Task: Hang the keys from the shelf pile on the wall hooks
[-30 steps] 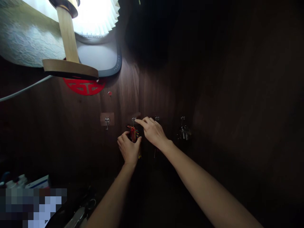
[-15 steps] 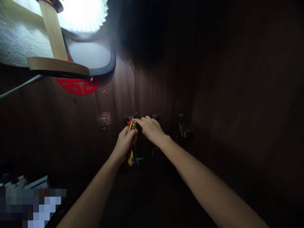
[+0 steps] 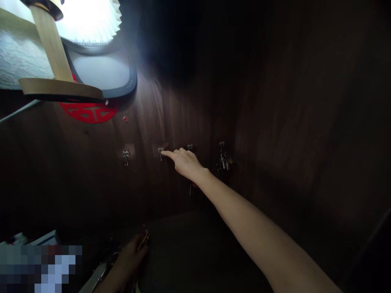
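Note:
My right hand [image 3: 187, 163] is raised to the dark wood panel. Its index finger stretches left, the tip at a small metal hook [image 3: 161, 153], while the other fingers curl; nothing shows in its grasp. Low in the dim light, my left hand [image 3: 134, 251] is closed around the colourful braided cord [image 3: 146, 237]. Only a yellowish bit shows at the fingers, with strands hanging below the hand. Shadow hides most of the cord and the fingertips.
Another hook [image 3: 126, 156] is left of the touched one. Metal items hang from a hook [image 3: 224, 160] on the right. A lit lamp with a wooden stand [image 3: 50, 44] and a red cutout [image 3: 91, 114] occupy the upper left; boxes [image 3: 44, 238] sit lower left.
My left hand has moved down and left from the hook with the braided cord, leaving that hook bare. My right hand stays at the hook, finger extended. The view has shifted slightly right.

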`<state>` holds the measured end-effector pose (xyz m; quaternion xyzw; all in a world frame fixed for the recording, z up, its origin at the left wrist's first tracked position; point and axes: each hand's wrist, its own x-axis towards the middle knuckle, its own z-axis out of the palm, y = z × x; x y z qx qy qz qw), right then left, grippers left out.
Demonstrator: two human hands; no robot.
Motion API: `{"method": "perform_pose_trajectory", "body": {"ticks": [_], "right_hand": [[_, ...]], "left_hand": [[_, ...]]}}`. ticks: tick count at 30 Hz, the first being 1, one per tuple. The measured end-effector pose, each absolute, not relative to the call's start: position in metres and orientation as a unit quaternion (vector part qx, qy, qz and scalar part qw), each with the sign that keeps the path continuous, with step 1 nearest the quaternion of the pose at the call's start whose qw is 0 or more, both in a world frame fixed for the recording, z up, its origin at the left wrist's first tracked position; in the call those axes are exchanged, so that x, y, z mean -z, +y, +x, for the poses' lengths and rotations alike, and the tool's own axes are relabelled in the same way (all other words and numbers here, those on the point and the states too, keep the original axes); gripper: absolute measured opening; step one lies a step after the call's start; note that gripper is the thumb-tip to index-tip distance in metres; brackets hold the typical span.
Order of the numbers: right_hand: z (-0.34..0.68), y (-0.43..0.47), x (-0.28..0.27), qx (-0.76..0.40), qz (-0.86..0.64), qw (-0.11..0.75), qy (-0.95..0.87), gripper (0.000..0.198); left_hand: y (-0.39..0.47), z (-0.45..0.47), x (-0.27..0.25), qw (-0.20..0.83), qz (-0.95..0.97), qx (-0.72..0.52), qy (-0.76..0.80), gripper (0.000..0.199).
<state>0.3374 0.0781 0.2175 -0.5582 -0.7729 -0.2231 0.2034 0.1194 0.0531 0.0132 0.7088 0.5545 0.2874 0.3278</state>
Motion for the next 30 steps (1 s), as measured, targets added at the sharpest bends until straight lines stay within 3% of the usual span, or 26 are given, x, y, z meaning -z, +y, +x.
{"method": "perform_pose_trajectory", "body": {"ticks": [3,6,8,10,15,21,26,30], "right_hand": [[0.346,0.076,-0.214,0.198,-0.516,0.253,-0.794,0.060],[0.370,0.074,-0.204,0.198,-0.470,0.413,-0.755,0.053],[0.391,0.074,-0.195,0.199,-0.469,0.530,-0.678,0.047],[0.411,0.076,-0.185,0.181,-0.484,0.570,-0.639,0.041],[0.434,0.081,-0.174,0.143,-0.519,0.464,-0.704,0.052],[0.437,0.069,-0.192,0.161,-0.549,0.367,-0.733,0.061],[0.442,0.064,-0.204,0.202,-0.582,0.269,-0.740,0.055],[0.447,0.066,-0.209,0.218,-0.576,0.243,-0.750,0.050]], "left_hand": [[0.058,0.093,0.008,0.233,0.734,-0.330,0.546,0.041],[0.062,0.096,-0.005,0.186,0.739,-0.374,0.528,0.057],[0.062,0.119,-0.026,0.211,0.728,-0.411,0.507,0.054],[0.063,0.155,-0.050,0.274,0.722,-0.427,0.471,0.049],[0.084,0.263,-0.104,0.373,0.662,-0.554,0.340,0.050],[0.099,0.342,-0.132,0.395,0.593,-0.598,0.367,0.056],[0.095,0.354,-0.136,0.467,0.573,-0.586,0.333,0.027],[0.091,0.342,-0.138,0.525,0.560,-0.551,0.327,0.024]]}}
